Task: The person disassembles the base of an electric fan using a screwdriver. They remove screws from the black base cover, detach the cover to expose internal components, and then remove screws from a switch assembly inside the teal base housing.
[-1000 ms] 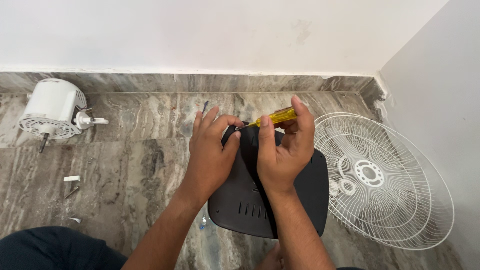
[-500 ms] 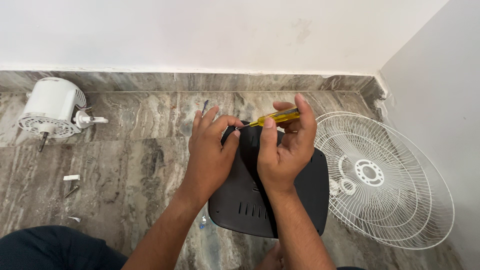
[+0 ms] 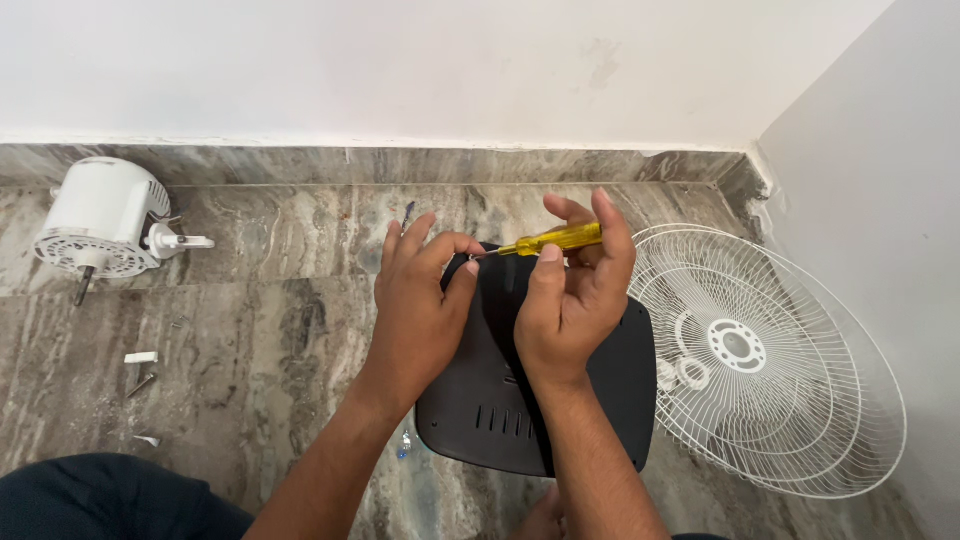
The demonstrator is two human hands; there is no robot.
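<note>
Motor housing of white plastic (image 3: 98,217) lies far left of both hands. Left hand (image 3: 420,305), its grip closed, pinches the black plastic fan base (image 3: 600,390); right hand (image 3: 572,300) clasps a yellow-handled screwdriver (image 3: 555,239). White wire fan guard (image 3: 770,360) lies right.

A white fan motor housing (image 3: 100,217) lay on its side at the far left of the grey-veined marble floor (image 3: 260,330), close to the matching marble skirting (image 3: 300,163), its dark shaft (image 3: 84,287) pointing toward the camera and a white knob (image 3: 180,241) sticking out to its right. Below it, a small white plastic piece (image 3: 141,357), a screw (image 3: 142,383) and a pale scrap (image 3: 148,439) lay near one another. A white wire fan guard (image 3: 765,360) rested flat by the right wall (image 3: 880,170), with two white rings (image 3: 684,374) lying on its mesh. A white wall (image 3: 400,65) rose behind the skirting.
</note>
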